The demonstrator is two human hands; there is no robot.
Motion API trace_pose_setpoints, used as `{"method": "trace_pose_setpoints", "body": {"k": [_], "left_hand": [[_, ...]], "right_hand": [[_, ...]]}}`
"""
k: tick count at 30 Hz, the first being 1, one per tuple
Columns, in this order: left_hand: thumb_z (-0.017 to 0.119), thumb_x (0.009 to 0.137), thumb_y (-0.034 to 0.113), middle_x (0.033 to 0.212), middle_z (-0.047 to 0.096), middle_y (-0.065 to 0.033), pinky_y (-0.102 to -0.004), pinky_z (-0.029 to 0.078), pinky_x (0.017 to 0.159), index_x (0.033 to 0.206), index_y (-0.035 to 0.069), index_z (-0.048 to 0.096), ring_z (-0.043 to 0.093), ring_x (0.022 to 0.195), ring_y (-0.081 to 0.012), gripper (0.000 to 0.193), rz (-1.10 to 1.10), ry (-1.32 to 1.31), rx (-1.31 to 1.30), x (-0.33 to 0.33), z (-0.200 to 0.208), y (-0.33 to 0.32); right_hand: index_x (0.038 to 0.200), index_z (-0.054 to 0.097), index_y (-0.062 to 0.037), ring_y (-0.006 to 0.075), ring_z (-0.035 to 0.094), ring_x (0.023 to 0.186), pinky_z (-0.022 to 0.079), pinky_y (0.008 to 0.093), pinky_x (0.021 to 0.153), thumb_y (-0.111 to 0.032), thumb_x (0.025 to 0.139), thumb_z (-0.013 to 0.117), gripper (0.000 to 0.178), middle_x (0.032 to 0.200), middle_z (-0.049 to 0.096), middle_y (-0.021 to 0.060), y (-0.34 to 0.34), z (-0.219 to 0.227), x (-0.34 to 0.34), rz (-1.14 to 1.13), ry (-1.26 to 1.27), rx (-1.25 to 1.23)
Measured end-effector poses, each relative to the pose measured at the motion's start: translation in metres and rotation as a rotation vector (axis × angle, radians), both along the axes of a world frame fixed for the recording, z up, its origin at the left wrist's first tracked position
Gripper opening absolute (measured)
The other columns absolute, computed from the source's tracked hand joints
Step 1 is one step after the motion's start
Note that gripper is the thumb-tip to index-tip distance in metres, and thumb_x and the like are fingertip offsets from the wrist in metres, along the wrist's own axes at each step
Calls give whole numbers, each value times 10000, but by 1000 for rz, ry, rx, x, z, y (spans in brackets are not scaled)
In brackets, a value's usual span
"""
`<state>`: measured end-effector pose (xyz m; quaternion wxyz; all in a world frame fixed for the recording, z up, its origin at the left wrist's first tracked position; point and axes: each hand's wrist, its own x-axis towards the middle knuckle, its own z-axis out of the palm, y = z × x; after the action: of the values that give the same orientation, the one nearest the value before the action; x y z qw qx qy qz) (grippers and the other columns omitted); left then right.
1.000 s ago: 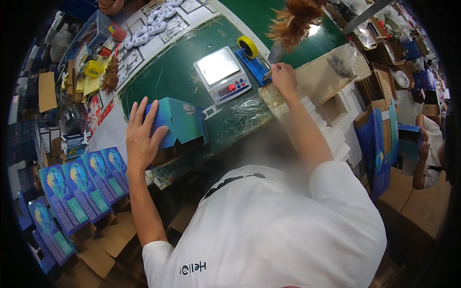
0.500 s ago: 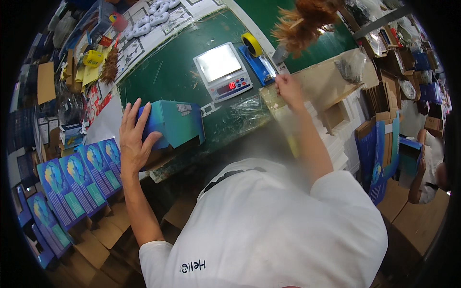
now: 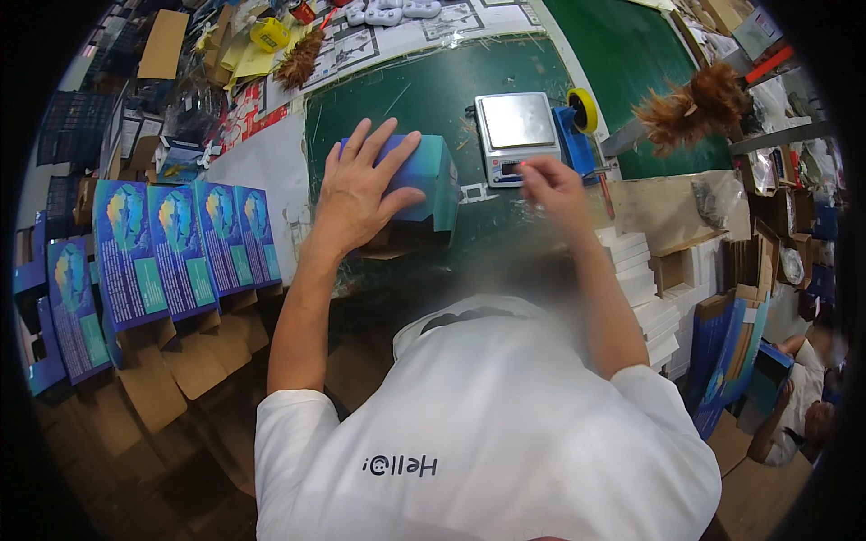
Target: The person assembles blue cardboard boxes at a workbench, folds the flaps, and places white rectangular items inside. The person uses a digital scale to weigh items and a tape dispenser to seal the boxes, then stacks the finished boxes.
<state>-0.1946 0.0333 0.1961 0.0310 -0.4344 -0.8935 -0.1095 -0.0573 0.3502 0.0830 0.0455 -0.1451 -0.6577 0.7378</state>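
Observation:
My left hand [image 3: 361, 194] lies with spread fingers over a blue-to-teal cardboard box [image 3: 440, 185] near the table's front edge. The box's lower side shows bare brown board. To the right, my right hand [image 3: 557, 191] hovers at the front edge of a white digital scale [image 3: 517, 122], thumb and fingers pinched together. Anything between those fingertips is too small and blurred to make out. Just beyond the scale stands a blue tape dispenser [image 3: 575, 144] with a yellow-rimmed roll [image 3: 583, 110]. The scale's metal plate carries nothing.
Printed blue boxes [image 3: 171, 252] stand in a row at the left. A brown feather duster [image 3: 695, 108] juts in at the upper right. White boxes [image 3: 651, 307] are stacked to my right, and another person [image 3: 798, 397] sits at far right. White controller-shaped pieces [image 3: 388, 11] lie at the back.
My right hand has left the tape dispenser and come leftward in front of the scale. My left hand reaches further over the top of the box. The whole view has shifted.

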Motion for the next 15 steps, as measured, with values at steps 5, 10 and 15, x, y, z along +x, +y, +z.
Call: {"method": "trace_pose_setpoints", "body": {"k": [5,10,15], "left_hand": [[759,965,564,1715,476,-146,-634,321,1269,1679,224,491,409,1592,-443,835,19,-19,92,0,-3,-2],[794,954,505,1702,491,-154,-651,327,1264,1689,247,471,443,1572,-448,843,17,-39,185,5,-3,-5],[806,972,395,1668,526,-147,-678,366,1226,1589,333,607,475,1544,-446,652,-72,110,73,9,3,-3]], "right_hand": [[1281,733,-9,97,639,766,524,281,657,-201,1062,721,292,857,691,20,-65,91,-66,361,128,281],[1489,614,-58,81,582,637,494,254,560,-233,1060,775,491,759,610,0,-77,93,-82,350,69,90],[1561,569,-73,129,688,782,572,306,643,-311,1016,815,644,873,703,35,-68,48,-82,405,-176,-116]]}}
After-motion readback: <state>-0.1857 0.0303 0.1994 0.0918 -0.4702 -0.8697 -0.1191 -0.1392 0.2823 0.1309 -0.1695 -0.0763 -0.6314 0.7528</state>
